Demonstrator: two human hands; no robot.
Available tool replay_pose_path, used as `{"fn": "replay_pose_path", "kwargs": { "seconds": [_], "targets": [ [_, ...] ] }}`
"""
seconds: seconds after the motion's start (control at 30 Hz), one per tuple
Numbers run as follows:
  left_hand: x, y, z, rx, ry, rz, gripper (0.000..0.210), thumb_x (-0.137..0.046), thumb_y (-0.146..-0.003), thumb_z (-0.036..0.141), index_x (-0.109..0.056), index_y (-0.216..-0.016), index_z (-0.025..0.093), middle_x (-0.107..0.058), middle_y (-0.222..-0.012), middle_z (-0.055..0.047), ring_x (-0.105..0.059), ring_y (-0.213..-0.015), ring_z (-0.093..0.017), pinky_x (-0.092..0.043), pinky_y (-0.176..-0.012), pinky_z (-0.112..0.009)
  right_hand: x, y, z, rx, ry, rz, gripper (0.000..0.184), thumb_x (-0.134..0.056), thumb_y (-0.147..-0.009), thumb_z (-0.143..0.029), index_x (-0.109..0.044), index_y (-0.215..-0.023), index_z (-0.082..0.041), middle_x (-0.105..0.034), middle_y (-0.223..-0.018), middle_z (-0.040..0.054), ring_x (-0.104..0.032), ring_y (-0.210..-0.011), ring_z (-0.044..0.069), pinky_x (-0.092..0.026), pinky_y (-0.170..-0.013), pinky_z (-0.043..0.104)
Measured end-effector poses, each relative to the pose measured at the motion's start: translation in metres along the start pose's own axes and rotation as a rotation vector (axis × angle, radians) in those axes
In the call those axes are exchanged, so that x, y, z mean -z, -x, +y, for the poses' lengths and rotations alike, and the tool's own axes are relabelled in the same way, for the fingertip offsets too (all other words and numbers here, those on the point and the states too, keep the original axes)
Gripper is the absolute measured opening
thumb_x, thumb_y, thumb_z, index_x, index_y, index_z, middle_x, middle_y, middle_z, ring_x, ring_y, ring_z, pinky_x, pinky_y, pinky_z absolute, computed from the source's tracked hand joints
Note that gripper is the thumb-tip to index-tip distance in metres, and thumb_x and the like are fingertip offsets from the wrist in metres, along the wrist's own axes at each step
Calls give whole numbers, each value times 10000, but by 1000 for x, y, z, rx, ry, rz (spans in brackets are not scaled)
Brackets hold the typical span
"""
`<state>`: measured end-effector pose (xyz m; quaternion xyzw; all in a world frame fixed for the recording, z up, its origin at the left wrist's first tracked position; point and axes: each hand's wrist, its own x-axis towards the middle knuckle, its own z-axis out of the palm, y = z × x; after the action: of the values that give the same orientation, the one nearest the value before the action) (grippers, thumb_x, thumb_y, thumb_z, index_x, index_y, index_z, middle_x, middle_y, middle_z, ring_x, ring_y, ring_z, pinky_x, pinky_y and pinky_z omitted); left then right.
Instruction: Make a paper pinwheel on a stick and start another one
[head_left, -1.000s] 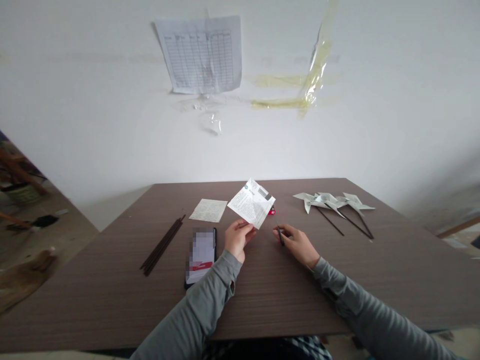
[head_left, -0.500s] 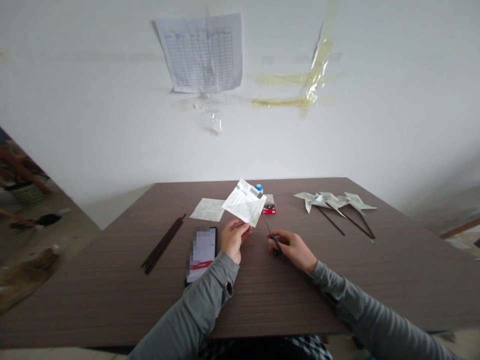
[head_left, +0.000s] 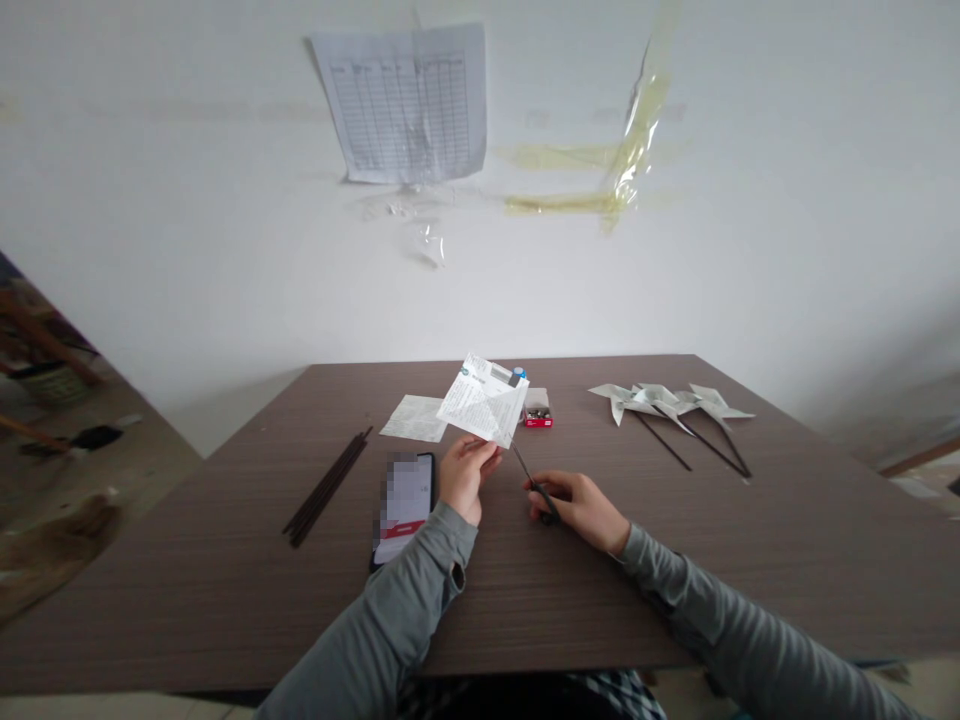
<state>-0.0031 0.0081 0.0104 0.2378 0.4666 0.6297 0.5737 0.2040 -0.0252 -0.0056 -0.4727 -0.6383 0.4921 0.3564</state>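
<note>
Pinched by its lower edge, a printed piece of paper (head_left: 484, 398) is held up above the table by my left hand (head_left: 463, 478). My right hand (head_left: 581, 508) is closed around the handles of a pair of scissors (head_left: 541, 497). The scissors' blades point up and left, with their tips at the paper's lower right corner; whether they have cut into it I cannot tell. Behind the paper, partly covered by it, is something with a blue cap (head_left: 519, 373). A small red and white box (head_left: 538, 420) of metal pieces lies open just right of the paper.
Another sheet of printed paper (head_left: 414, 418) lies left of the held one. A phone (head_left: 405, 510) rests beside my left forearm, with several dark sticks (head_left: 328, 487) farther left. Paper pinwheels (head_left: 660, 402) on dark sticks lie at the back right of the brown table (head_left: 570, 610).
The held paper has turned and shifted slightly left, uncovering more of the red box. My right hand has moved left with the scissors, bringing the blade tips to the paper's corner.
</note>
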Motion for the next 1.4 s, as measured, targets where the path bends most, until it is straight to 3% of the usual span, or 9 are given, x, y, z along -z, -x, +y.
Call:
{"fn": "replay_pose_path", "kwargs": {
  "seconds": [0.2,0.5,0.87,1.17,1.4],
  "targets": [
    [1,2,1,-3,7,-19,360,-992,-965,-56,-764,-849,197,-862,-825,16,-869,-847,-150,-696,-856,-233,-3,1,1,20,3,-17,631,-1011,-793,-865,-931,-1030,-286,-908,-828,100,-846,-813,386,-715,-877,536],
    [-1,0,1,9,18,-13,354,-981,-885,-59,-768,-808,213,-879,-812,8,-873,-798,-156,-702,-805,-232,-5,1,-3,-7,14,-33,695,-982,-752,-937,-920,-1024,-301,-921,-829,101,-846,-845,412,-699,-921,573],
    [3,-3,-4,4,-40,-15,350,-1055,-848,12,-790,-845,239,-915,-882,-11,-943,-945,-242,-734,-943,-326,-6,3,-4,3,-2,-24,668,-1006,-756,-922,-942,-1001,-304,-901,-816,104,-856,-844,417,-729,-893,559],
    [3,-3,-3,-31,-27,-27,348,-1097,-829,54,-804,-875,237,-917,-888,-7,-920,-880,-204,-732,-850,-275,-8,2,0,12,-15,-4,649,-988,-772,-903,-940,-1005,-300,-895,-803,94,-830,-815,395,-717,-888,559],
    [1,0,-2,-8,11,-32,298,-988,-878,-20,-812,-837,217,-916,-904,-16,-889,-857,-167,-706,-855,-253,-6,3,-2,20,-27,-21,558,-1019,-795,-827,-946,-989,-309,-891,-809,85,-836,-811,389,-719,-871,548]
  ]
}}
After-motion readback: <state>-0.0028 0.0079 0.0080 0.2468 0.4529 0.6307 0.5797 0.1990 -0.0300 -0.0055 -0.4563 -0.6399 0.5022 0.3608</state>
